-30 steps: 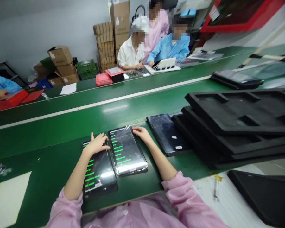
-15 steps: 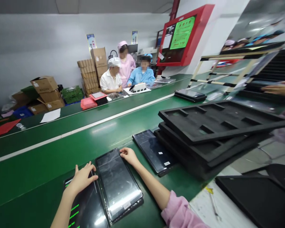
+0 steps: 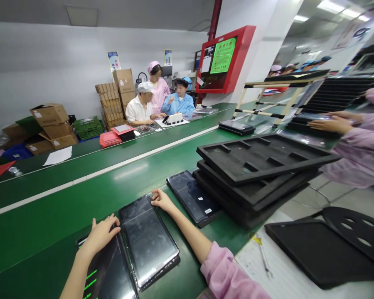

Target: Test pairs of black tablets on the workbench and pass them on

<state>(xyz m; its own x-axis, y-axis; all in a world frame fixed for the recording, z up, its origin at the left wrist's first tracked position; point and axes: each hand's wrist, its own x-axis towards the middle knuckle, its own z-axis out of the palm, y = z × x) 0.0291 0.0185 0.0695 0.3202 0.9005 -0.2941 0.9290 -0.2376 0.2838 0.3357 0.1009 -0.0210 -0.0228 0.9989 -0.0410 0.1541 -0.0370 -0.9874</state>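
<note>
My left hand [image 3: 101, 236] rests over the top of a tablet [image 3: 107, 270] whose dark screen shows green lines of text. Its fingers are apart, some touching that tablet's upper right edge. My right hand [image 3: 162, 201] has thumb and fingers pinched at the upper right corner of a second tablet [image 3: 149, 241], dark-screened and covered in shiny film. This one lies beside the first, seemingly on top of another flat dark piece. To the right of my right forearm is a third tablet [image 3: 190, 195] with small white labels.
Black foam trays [image 3: 262, 155] are stacked unevenly at right. Behind them are more tablets [image 3: 237, 127] and a pipe rack [image 3: 262, 101]. A co-worker's hands [image 3: 330, 123] handle something at far right. A black chair [image 3: 327, 249] stands near the white surface [image 3: 252, 265]. Several people sit or stand across the green bench [image 3: 81, 199].
The view has turned slightly right, so things sit further left. My left hand's fingers have drawn closer together; my right hand stays at the tablet's corner. The co-worker's arms show more.
</note>
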